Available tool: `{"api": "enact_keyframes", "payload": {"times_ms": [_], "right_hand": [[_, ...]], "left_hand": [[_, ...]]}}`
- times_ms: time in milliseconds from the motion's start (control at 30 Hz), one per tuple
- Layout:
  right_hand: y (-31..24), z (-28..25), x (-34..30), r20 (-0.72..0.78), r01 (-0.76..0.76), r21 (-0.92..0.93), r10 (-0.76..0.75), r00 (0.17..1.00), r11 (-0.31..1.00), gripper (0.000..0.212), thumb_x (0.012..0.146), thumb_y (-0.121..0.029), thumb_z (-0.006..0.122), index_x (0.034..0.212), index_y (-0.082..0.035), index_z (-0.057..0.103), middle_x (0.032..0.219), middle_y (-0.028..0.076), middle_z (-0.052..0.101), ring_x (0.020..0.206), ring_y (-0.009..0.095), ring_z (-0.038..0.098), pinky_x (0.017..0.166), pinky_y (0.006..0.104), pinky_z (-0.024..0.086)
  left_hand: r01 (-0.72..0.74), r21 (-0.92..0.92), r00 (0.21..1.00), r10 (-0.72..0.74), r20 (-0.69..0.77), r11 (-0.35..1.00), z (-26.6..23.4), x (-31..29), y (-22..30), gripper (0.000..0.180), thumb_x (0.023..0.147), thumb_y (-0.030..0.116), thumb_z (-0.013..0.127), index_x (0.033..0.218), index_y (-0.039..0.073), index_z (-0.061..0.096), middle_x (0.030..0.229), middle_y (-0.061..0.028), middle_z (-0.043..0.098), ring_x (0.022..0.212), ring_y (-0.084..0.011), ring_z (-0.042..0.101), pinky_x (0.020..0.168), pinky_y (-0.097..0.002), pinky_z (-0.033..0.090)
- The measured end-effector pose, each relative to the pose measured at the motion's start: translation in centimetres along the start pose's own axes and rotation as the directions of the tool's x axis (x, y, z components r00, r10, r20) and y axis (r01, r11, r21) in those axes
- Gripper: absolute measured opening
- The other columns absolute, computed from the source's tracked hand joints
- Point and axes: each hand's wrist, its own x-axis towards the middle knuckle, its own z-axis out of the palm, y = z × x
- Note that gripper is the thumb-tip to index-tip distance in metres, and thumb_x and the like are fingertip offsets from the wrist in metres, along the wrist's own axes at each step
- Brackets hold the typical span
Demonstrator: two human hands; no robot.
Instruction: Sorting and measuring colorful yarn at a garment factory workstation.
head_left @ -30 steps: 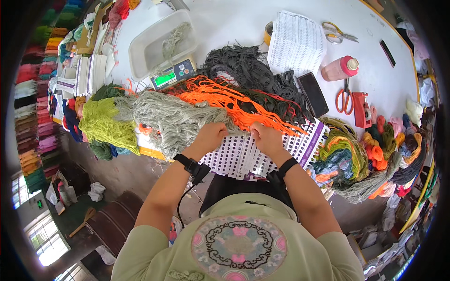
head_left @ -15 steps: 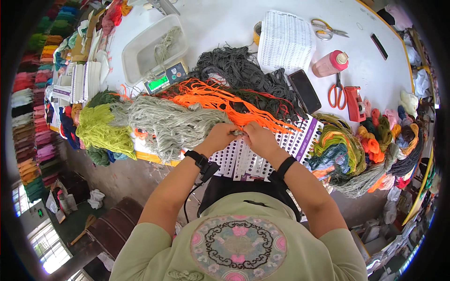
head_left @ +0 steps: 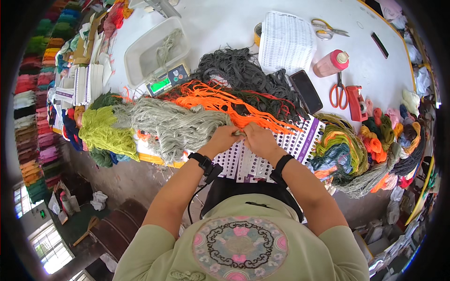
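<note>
Hands (head_left: 225,139) (head_left: 260,140) (both closed on grey yarn (head_left: 185,124)) at white table (head_left: 225,21), colourful hanks (head_left: 29,85) far left.

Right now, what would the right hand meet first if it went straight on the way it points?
The right hand would probably meet the orange strands first, just ahead of it; any height gap is hard to judge.

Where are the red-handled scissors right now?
In the head view, the red-handled scissors lie toward the white table's right, between the black phone and the red tape dispenser.
</note>
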Motion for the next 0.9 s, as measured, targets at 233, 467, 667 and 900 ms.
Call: {"api": "enact_keyframes", "payload": {"times_ms": [233,467,667,900], "right_hand": [[0.1,1.0,0.2,-0.047,-0.026,0.024,0.027,0.999,0.999,0.02,0.083,-0.02,0.06,0.094,-0.006,0.052,0.091,0.01,0.056,0.069,0.03,0.064,0.057,0.0415,0.051],[1.1,1.5,0.1,-0.132,-0.033,0.057,0.04,0.99,0.998,0.01,0.085,-0.018,0.059,0.09,-0.011,0.054,0.087,0.006,0.057,0.067,0.029,0.063,0.056,0.0423,0.048],[0.4,1.8,0.4,-0.076,-0.041,0.025,0.043,0.996,0.999,0.009,0.087,-0.018,0.058,0.091,-0.011,0.055,0.089,0.006,0.059,0.071,0.03,0.064,0.059,0.0431,0.049],[-5.5,-1.5,1.2,-0.25,-0.166,0.357,0.266,0.931,0.919,0.036,0.086,-0.014,0.064,0.118,-0.01,0.049,0.101,0.01,0.059,0.072,0.022,0.061,0.066,0.0347,0.049]], "left_hand": [[-0.209,0.189,0.978,0.2,0.064,0.96,-1.2,0.0,-1.4,0.024,0.081,0.018,0.07,0.099,0.003,0.063,0.087,-0.019,0.063,0.081,-0.0375,0.061,0.07,-0.0439,0.047],[-0.106,0.472,0.994,0.089,0.06,0.875,-6.1,-2.5,0.8,0.021,0.087,0.023,0.063,0.089,0.003,0.065,0.079,-0.0171,0.064,0.078,-0.0369,0.061,0.066,-0.0456,0.047],[0.056,0.174,0.984,-0.025,-0.177,0.983,-12.5,-6.5,-2.4,0.038,0.092,0.041,0.057,0.106,0.007,0.068,0.093,-0.0112,0.07,0.076,-0.0189,0.064,0.065,-0.0359,0.049],[-0.242,-0.954,0.944,0.268,-0.19,0.178,-12.4,-12.5,2.7,0.074,0.092,0.065,0.035,0.138,0.007,0.046,0.144,-0.0135,0.044,0.131,-0.0364,0.043,0.101,-0.0548,0.04]]}}
